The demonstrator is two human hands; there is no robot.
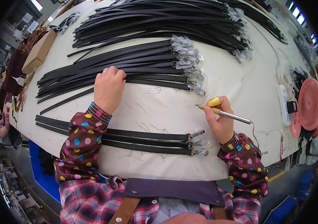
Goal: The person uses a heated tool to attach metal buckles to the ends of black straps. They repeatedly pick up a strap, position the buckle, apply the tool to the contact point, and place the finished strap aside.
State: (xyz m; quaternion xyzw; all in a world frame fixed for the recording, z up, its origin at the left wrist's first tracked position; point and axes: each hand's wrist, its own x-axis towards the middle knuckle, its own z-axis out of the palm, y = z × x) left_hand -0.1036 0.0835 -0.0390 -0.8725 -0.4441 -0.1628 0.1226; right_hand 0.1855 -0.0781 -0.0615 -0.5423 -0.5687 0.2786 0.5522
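Observation:
My left hand [109,87] has its fingers curled over the near edge of a bundle of black belts [129,61], closed on a black belt [155,83] there. The buckles, wrapped in clear plastic [189,61], lie at the bundle's right end. My right hand [220,121], a yellow finger cover [214,101] on one finger, grips a corded pen-shaped tool [235,117] like a soldering iron. Its thin tip points left, just off the belt ends and apart from them. Nearer me, three black belts [147,142] lie side by side, their plastic-wrapped buckles also to the right.
A larger pile of black belts [155,22] covers the far side of the white table [241,89]. Loose threads lie between the bundles. At right are a pink fan [309,103] and a white power strip [284,104]. A cardboard box [39,52] stands left. Another person [4,128] sits far left.

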